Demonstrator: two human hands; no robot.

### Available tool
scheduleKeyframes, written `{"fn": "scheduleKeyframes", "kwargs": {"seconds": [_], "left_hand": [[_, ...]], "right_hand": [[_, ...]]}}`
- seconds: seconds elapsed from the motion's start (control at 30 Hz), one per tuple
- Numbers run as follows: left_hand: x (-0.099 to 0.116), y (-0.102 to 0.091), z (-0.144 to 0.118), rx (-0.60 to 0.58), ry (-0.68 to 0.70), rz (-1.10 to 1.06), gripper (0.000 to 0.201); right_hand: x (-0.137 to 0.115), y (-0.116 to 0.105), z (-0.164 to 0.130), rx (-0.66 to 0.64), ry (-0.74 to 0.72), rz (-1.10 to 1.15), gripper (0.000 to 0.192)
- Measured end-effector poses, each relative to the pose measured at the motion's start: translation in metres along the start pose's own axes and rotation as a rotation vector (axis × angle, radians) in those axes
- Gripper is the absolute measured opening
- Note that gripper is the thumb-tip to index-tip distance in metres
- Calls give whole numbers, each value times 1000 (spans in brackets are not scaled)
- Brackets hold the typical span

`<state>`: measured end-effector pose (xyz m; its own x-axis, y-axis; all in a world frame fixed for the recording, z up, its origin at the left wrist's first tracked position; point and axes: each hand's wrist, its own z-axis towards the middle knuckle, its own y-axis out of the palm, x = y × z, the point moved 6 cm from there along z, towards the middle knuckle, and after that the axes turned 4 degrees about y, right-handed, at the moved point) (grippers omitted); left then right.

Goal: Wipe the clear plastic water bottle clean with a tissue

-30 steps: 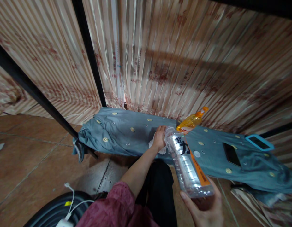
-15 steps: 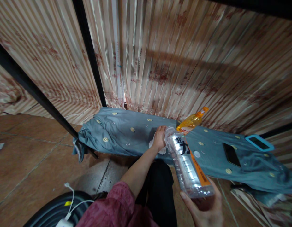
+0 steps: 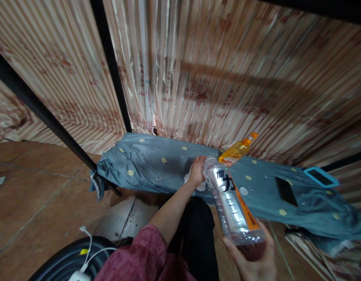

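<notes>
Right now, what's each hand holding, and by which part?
Right hand grips the clear bottle by its base. Left hand rests on white tissue.

Left hand [image 3: 197, 170] stretched forward, palm down, right hand [image 3: 254, 258] cupped upward

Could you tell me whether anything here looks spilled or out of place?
The clear bottle in the right hand has no cap on; a white cap lies on the blue cloth. No spill shows.

The person wore a loose, dark pink sleeve [image 3: 145, 253] with a faint mottled pattern, pushed up above the elbow so the forearm was bare. Black trousers [image 3: 198, 234] covered the legs. Both hands were bare, without rings or gloves.
</notes>
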<state>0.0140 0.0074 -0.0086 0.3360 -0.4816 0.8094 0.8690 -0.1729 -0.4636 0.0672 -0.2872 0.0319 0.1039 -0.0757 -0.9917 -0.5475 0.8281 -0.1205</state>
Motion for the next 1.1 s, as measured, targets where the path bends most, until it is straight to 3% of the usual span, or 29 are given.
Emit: {"fn": "scheduleKeyframes", "kwargs": {"seconds": [1.1], "left_hand": [[-3,3,0,2,20,0,30]], "right_hand": [[-1,0,1,8,-4,6,106]]}}
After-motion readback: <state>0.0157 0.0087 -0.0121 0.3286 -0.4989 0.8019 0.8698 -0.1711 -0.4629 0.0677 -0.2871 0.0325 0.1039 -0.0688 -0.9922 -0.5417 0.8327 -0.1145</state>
